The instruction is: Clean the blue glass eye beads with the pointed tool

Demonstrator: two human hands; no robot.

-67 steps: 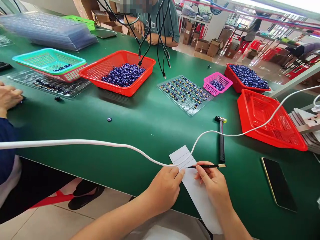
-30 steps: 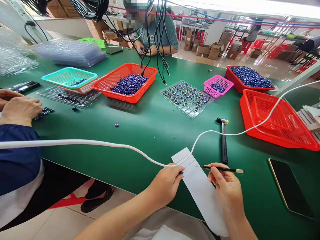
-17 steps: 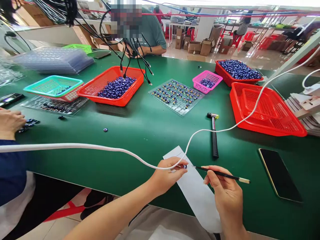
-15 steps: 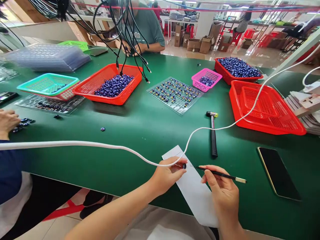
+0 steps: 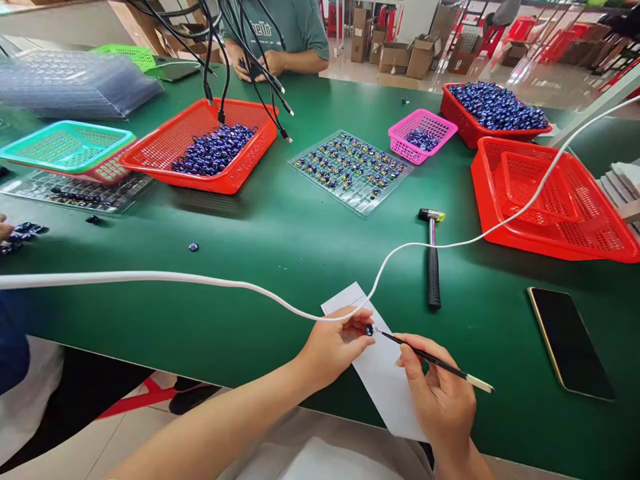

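Note:
My left hand [image 5: 333, 350] pinches a small dark, shiny round part [image 5: 369, 330] between thumb and fingers above a strip of white paper [image 5: 375, 383]. In my right hand [image 5: 443, 387] are slim black tweezers [image 5: 435, 359] with a pale gold end, held like a pen. Their thin tip points left and reaches the edge of the small part; whether it touches is too small to tell. The paper lies on the green table [image 5: 240, 243] under both hands. A white cable [image 5: 280, 308] crosses just in front of my left fingers.
A hammer [image 5: 433, 267] and a phone [image 5: 570, 343] lie to the right. Farther back are a clear tray of parts [image 5: 367, 208], a pink basket [image 5: 395, 141] and red baskets [image 5: 240, 177] [image 5: 565, 247]. Black cables [image 5: 220, 73] hang overhead. A co-worker [image 5: 305, 40] sits opposite.
The tweezers' tip has moved left, up to the small part, and their rear end has dipped. The view has tilted down slightly. My left hand keeps its pinch.

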